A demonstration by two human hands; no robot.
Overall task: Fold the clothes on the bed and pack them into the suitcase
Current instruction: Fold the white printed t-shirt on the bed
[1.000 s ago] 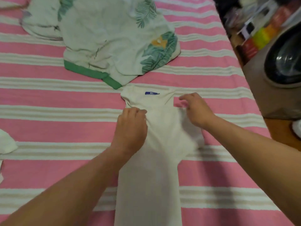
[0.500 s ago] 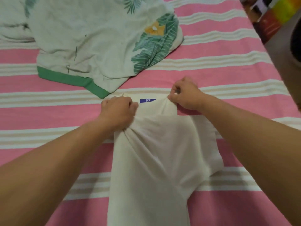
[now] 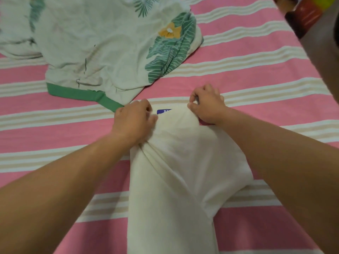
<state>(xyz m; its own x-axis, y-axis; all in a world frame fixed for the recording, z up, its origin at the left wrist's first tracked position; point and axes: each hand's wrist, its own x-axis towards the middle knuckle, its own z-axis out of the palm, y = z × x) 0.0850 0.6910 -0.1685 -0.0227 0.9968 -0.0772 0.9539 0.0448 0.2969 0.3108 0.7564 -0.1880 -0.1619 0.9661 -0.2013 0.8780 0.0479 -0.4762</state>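
Shirt (image 3: 176,176) lies part-folded on the bed (image 3: 256,74), left hand (image 3: 134,121) and right hand (image 3: 207,105) each pinching a collar corner, apparently to hold the fold square

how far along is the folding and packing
Early. Done: the white shirt looks folded lengthwise into a narrow strip. In hand: left hand and right hand grip its collar end. Left: the leaf-print garment lies unfolded on the bed; no suitcase in view.

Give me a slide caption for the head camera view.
Both hands, left and right, grip a cream shirt at its collar on a pink striped bed.
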